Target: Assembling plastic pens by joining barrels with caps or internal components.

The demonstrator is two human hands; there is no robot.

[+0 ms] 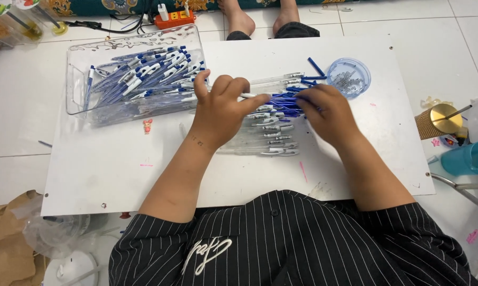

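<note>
On the white rectangular board (117, 175), the left hand (220, 108) rests on a row of clear-barrelled ballpoint pens with blue parts (271, 132), its fingers curled loosely over them, thumb and forefinger apparently pinching one pen. The right hand (329, 114) lies over the row's far end, fingers bent; its hold is hidden. A clear plastic bin of assembled pens (136, 74) stands just beside.

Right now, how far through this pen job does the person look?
Done: the clear bin at upper left holds a heap of blue and white pens that look assembled. In hand: the left hand and right hand work one pen over the clear barrels on the white board. Left: that row of barrels, loose blue parts, and a small blue dish of springs. Judging roughly, a good share remains.
</note>
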